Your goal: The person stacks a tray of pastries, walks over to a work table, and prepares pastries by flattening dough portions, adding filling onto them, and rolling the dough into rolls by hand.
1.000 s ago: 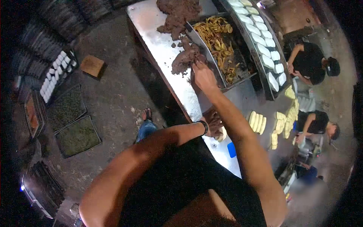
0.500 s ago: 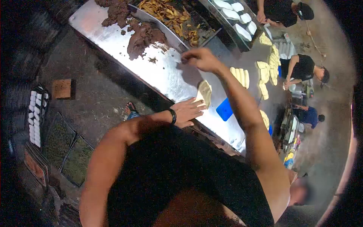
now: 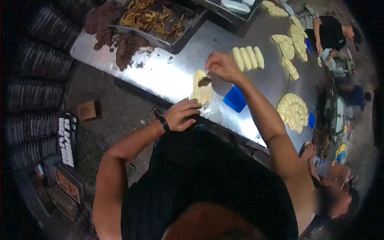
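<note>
A flattened oval of pale dough (image 3: pixel 203 96) lies on the metal table (image 3: pixel 172 76), with a dark brown lump of filling (image 3: pixel 205 81) on its upper half. My left hand (image 3: pixel 182 115) wears a black wristband; its fingers stretch out to the near edge of the dough at the table's edge. Just beyond the filling hovers my right hand (image 3: pixel 224 67), fingers loosely bent and apart, with nothing visible in it. Right of the dough lies a blue scraper (image 3: pixel 235 99). Several pale dough rolls (image 3: pixel 248 58) sit side by side behind the right hand.
Brown paste (image 3: pixel 130 50) is heaped at the table's far left, beside a tray (image 3: pixel 176 46) of yellowish-brown pieces. More dough (image 3: pixel 293 112) lies at right. A co-worker (image 3: pixel 331 34) stands beyond the table; another person (image 3: pixel 336 200) is at lower right. Racked trays (image 3: pixel 66 188) stand at left.
Brown filling now lies on the dough. My right hand has come back from near the paste to above the dough. The camera view has shifted, showing more dough at right.
</note>
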A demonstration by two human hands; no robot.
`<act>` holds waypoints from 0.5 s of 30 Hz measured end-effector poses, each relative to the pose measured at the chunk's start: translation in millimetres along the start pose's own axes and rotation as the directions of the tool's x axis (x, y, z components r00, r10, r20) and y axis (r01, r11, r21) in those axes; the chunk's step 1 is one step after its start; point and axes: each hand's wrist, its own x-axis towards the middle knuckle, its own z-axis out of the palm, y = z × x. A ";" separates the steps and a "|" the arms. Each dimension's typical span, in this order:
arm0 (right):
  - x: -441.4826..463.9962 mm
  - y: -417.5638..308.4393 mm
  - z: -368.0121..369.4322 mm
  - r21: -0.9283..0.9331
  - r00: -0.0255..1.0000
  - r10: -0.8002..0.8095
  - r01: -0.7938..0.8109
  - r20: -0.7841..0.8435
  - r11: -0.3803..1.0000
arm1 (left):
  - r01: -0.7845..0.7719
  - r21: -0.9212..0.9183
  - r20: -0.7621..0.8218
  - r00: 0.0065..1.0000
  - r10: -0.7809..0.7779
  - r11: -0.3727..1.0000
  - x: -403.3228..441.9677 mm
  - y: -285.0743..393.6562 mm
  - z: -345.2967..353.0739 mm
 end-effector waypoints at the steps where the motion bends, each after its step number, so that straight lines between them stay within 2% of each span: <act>1: 7.9 -14.0 -7.0 -0.033 0.975 -0.007 0.000 -0.220 0.999 | 0.044 -0.034 -0.074 0.996 -0.047 0.998 0.9 -2.8 -6.4; 2: 15.0 -30.0 -4.4 -0.061 0.905 -0.012 -0.016 -0.425 0.998 | 0.089 -0.080 -0.143 0.985 -0.100 0.993 -1.9 -5.6 -11.1; 3: 21.7 -40.4 2.1 -0.092 0.795 -0.028 -0.035 -0.606 0.995 | 0.116 -0.019 -0.192 0.974 -0.118 0.993 -4.8 -12.6 -21.5; 4: 28.6 -38.9 17.1 -0.189 0.736 -0.055 -0.101 -0.675 0.977 | 0.148 0.040 -0.249 0.959 -0.133 0.988 -5.4 -20.7 -36.3; 5: 35.0 -27.6 42.0 -0.280 0.672 -0.099 -0.167 -0.734 0.945 | 0.185 0.016 -0.358 0.919 -0.167 0.983 -5.5 -27.8 -50.0; 6: 38.9 -12.2 69.6 -0.361 0.603 -0.157 -0.234 -0.783 0.903 | 0.249 -0.106 -0.461 0.846 -0.269 0.963 -7.4 -30.9 -63.0; 7: 32.8 12.1 107.5 -0.378 0.748 -0.026 -0.304 -0.663 0.874 | 0.266 -0.056 -0.504 0.824 -0.258 0.962 -12.7 -41.7 -76.6; 9: 37.8 7.2 114.7 -0.416 0.818 0.076 -0.368 -0.571 0.832 | 0.310 0.106 -0.604 0.775 -0.186 0.945 -20.6 -62.3 -109.0; 10: 47.3 22.3 110.1 -0.327 0.804 0.110 -0.358 -0.584 0.875 | 0.349 0.209 -0.642 0.754 -0.141 0.914 -27.2 -68.8 -123.2; 11: 51.5 35.7 101.1 -0.229 0.790 0.159 -0.354 -0.592 0.907 | 0.357 0.229 -0.679 0.725 -0.114 0.906 -34.0 -82.1 -133.6; 13: 67.7 22.0 62.5 -0.129 0.707 0.151 -0.326 -0.691 0.936 | 0.444 0.259 -0.745 0.657 -0.115 0.858 -42.4 -101.9 -152.7; 14: 85.0 4.8 48.0 -0.136 0.778 0.150 -0.289 -0.610 0.947 | 0.473 0.274 -0.783 0.615 -0.091 0.837 -44.5 -108.3 -160.6; 15: 107.4 -13.1 31.5 -0.134 0.835 0.150 -0.257 -0.530 0.957 | 0.513 0.303 -0.756 0.643 -0.126 0.803 -47.6 -116.7 -168.6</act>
